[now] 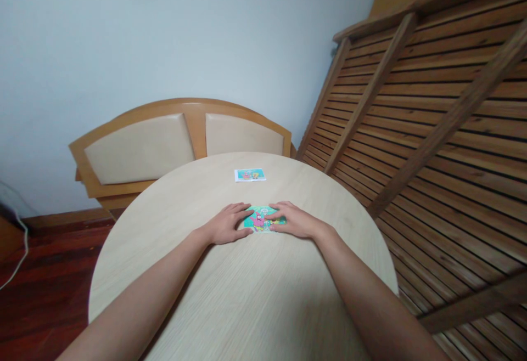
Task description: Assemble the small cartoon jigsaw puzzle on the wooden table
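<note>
A small green cartoon picture (258,219) with a pink figure lies flat on the round table, between my two hands. At its left edge rests my left hand (228,224), fingers apart, thumb by the lower left corner. My right hand (294,220) lies over the picture's right end with spread fingers and covers part of a yellow figure. Whether the picture is one sheet or several joined pieces is too small to tell. Farther back, a second cartoon picture (250,175) with a white border lies flat, apart from both hands.
The round pale wood table (247,284) fills the middle. Behind it stands a wooden headboard (195,114) with cream panels against the wall. A large slatted wooden frame (411,130) leans on the right. At the left, a white cable (25,235) hangs above the dark red floor (53,284).
</note>
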`<control>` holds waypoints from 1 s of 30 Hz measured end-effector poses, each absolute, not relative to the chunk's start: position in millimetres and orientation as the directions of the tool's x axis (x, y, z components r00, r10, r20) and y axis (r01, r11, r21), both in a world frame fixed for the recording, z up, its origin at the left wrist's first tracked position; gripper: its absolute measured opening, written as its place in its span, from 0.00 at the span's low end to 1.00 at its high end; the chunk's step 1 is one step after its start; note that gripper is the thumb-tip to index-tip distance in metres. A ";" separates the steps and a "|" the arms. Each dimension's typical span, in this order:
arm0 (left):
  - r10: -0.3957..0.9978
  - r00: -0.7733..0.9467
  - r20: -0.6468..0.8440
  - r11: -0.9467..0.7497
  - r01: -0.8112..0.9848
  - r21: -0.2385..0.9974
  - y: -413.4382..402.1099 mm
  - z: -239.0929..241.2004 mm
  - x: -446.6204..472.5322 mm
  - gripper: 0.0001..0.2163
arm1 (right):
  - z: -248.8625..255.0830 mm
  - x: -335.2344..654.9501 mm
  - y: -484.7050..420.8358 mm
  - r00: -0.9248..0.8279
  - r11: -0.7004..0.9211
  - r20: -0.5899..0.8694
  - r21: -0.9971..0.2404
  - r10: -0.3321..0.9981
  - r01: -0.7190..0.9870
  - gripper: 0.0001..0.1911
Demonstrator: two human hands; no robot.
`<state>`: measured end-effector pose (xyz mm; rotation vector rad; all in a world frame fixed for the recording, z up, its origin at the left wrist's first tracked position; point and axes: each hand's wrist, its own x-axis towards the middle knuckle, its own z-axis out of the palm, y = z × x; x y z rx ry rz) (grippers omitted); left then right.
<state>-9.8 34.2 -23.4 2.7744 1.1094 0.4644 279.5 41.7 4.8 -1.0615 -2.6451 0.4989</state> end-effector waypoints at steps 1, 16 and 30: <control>0.687 0.685 0.241 -0.726 0.650 0.222 34.5 -24.0 -10.0 0.30 | 7.2 278.3 40.2 -0.718 0.691 0.100 -0.391 0.688 0.608 0.22; 0.778 0.588 0.221 -0.628 0.739 0.243 35.2 -27.9 -3.6 0.30 | 9.5 284.6 44.3 -0.684 0.690 0.174 -0.375 0.708 0.619 0.18; 0.835 0.514 0.198 -0.550 0.797 0.250 28.9 -25.2 6.4 0.29 | -11.7 313.5 98.8 -0.186 0.198 0.073 -0.247 0.980 0.948 0.23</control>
